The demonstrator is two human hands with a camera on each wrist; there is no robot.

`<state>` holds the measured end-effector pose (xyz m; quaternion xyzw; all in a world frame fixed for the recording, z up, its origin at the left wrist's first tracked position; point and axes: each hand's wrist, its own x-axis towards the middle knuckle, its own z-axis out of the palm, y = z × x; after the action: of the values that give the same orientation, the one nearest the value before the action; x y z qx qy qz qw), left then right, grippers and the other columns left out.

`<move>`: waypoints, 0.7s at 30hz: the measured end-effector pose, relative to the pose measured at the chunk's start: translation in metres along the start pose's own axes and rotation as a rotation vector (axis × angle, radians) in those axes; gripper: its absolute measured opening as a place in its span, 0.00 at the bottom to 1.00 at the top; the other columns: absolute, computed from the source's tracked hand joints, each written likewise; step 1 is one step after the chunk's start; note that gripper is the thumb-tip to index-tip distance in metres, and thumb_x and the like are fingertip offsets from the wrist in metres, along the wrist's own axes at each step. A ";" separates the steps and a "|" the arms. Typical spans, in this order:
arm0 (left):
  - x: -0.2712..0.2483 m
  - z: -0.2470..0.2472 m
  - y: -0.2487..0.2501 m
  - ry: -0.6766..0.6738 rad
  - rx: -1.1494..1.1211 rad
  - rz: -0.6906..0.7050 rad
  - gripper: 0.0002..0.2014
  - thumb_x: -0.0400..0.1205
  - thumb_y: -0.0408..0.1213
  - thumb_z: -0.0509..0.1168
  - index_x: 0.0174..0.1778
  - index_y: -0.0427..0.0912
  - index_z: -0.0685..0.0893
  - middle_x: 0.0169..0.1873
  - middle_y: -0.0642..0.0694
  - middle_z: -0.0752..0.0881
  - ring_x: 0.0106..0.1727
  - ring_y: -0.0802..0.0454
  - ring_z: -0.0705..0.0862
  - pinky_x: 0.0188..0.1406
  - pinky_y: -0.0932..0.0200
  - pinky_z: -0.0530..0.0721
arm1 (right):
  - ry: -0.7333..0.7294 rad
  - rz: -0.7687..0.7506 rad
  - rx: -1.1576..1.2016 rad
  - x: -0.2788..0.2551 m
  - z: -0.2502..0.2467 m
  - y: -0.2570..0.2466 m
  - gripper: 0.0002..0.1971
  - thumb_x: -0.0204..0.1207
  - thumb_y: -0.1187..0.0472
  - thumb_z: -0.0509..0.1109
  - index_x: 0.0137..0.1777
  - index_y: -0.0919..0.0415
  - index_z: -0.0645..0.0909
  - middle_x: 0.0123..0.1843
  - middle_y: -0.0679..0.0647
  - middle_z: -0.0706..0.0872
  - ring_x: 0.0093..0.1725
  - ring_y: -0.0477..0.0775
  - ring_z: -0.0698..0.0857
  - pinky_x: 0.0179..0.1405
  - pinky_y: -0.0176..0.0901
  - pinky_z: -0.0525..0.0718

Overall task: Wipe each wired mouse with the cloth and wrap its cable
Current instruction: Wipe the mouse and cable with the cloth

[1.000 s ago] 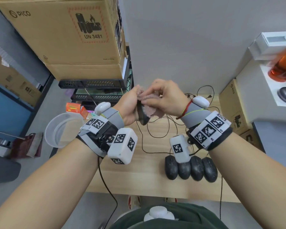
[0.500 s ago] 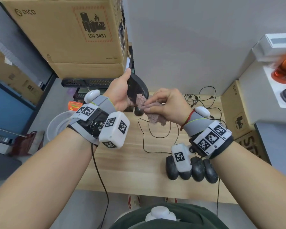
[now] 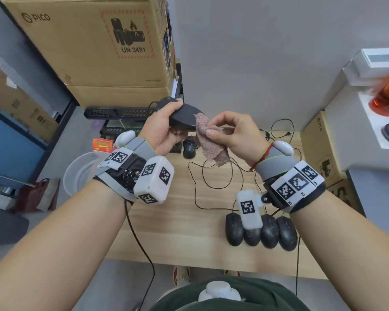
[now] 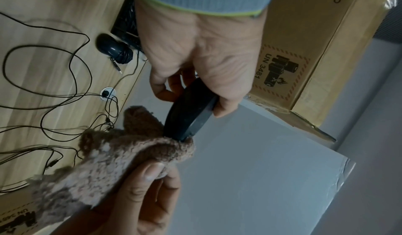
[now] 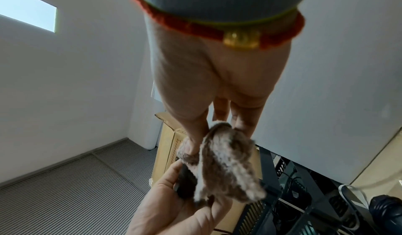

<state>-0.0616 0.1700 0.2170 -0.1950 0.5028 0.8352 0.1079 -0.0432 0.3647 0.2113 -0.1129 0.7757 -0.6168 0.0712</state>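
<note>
Over the last second I watched the left hand (image 3: 161, 129) lift the mouse (image 3: 184, 118) up and away from the body and turn it, so that its long edge faced the cloth (image 3: 208, 140); a second ago both hands were bunched close together around it, and now the mouse lay out flat in the air above the far edge of the table (image 3: 166, 221); the left hand gripped it by its far end, thumb over the top; the right hand (image 3: 236, 135) pinched the cloth between thumb and fingers and pressed a fold against the mouse's near-right end; I judged the wiping of this mouse to be under way, its cable not yet wrapped. A mouse with its cable wound (image 3: 189, 149) sat at the far side of the table; four more mice (image 3: 261, 230) lay in a row near the right wrist, their loose cables (image 3: 211, 173) strewn between. The stacked boxes (image 3: 99, 41) stood close on the far left, so there was little room that way; the wall ahead was clear; the middle of the table lay free.
</note>
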 end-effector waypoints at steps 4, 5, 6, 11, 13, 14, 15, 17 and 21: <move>0.000 -0.004 0.000 -0.067 -0.022 -0.053 0.07 0.86 0.36 0.64 0.57 0.39 0.79 0.58 0.34 0.86 0.60 0.36 0.86 0.58 0.37 0.88 | 0.034 0.044 0.000 0.001 -0.003 -0.004 0.05 0.75 0.62 0.79 0.44 0.55 0.85 0.41 0.49 0.84 0.32 0.59 0.83 0.33 0.45 0.82; -0.001 -0.004 -0.001 -0.082 -0.020 -0.057 0.07 0.85 0.35 0.63 0.57 0.38 0.79 0.56 0.34 0.86 0.59 0.35 0.87 0.59 0.34 0.88 | 0.075 0.053 0.015 0.002 -0.004 -0.006 0.05 0.76 0.62 0.78 0.44 0.55 0.84 0.41 0.50 0.85 0.32 0.63 0.85 0.28 0.48 0.83; -0.001 -0.005 -0.002 -0.078 0.005 -0.052 0.07 0.84 0.34 0.64 0.56 0.37 0.79 0.54 0.35 0.86 0.57 0.36 0.87 0.60 0.33 0.88 | 0.117 0.052 0.008 0.004 -0.005 -0.008 0.05 0.76 0.62 0.78 0.45 0.55 0.84 0.40 0.51 0.86 0.33 0.67 0.87 0.25 0.49 0.84; -0.009 0.007 -0.017 -0.199 0.139 -0.110 0.36 0.77 0.69 0.67 0.58 0.34 0.86 0.50 0.33 0.90 0.50 0.37 0.91 0.58 0.39 0.90 | 0.038 0.027 -0.100 0.005 0.016 -0.013 0.08 0.74 0.62 0.78 0.44 0.50 0.83 0.42 0.55 0.86 0.29 0.67 0.88 0.24 0.57 0.88; -0.011 0.011 -0.018 -0.193 0.101 -0.130 0.42 0.77 0.79 0.54 0.43 0.37 0.84 0.34 0.39 0.86 0.33 0.43 0.89 0.35 0.53 0.89 | -0.052 -0.054 -0.257 -0.001 0.027 -0.014 0.11 0.70 0.62 0.82 0.40 0.47 0.84 0.42 0.48 0.85 0.31 0.52 0.88 0.29 0.51 0.87; -0.011 0.011 -0.018 -0.158 0.083 -0.130 0.42 0.79 0.78 0.49 0.40 0.39 0.83 0.31 0.41 0.85 0.31 0.44 0.87 0.32 0.57 0.87 | -0.142 -0.070 -0.267 -0.005 0.029 -0.014 0.10 0.68 0.63 0.83 0.39 0.48 0.85 0.41 0.48 0.86 0.32 0.51 0.88 0.27 0.52 0.86; -0.010 0.009 -0.018 -0.112 0.074 -0.130 0.41 0.82 0.77 0.46 0.40 0.39 0.83 0.32 0.42 0.85 0.32 0.45 0.87 0.32 0.58 0.87 | -0.256 -0.070 -0.258 -0.008 0.030 -0.015 0.10 0.66 0.64 0.84 0.39 0.51 0.86 0.41 0.51 0.86 0.32 0.55 0.88 0.27 0.54 0.87; -0.010 0.005 -0.017 -0.069 0.103 -0.155 0.41 0.84 0.74 0.46 0.45 0.37 0.85 0.38 0.40 0.87 0.39 0.44 0.90 0.38 0.55 0.90 | -0.402 -0.087 -0.314 -0.006 0.023 -0.017 0.10 0.63 0.62 0.86 0.40 0.49 0.90 0.43 0.54 0.88 0.39 0.59 0.89 0.39 0.58 0.89; -0.018 0.011 -0.021 -0.205 0.178 -0.214 0.46 0.85 0.73 0.38 0.48 0.35 0.87 0.33 0.37 0.88 0.35 0.41 0.88 0.39 0.53 0.87 | -0.084 -0.069 -0.370 0.017 0.011 -0.016 0.06 0.67 0.57 0.83 0.43 0.49 0.91 0.38 0.43 0.85 0.37 0.46 0.86 0.41 0.48 0.85</move>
<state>-0.0404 0.1900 0.2127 -0.1507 0.5374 0.7867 0.2637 -0.0557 0.3467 0.2245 -0.1761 0.8679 -0.4605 0.0603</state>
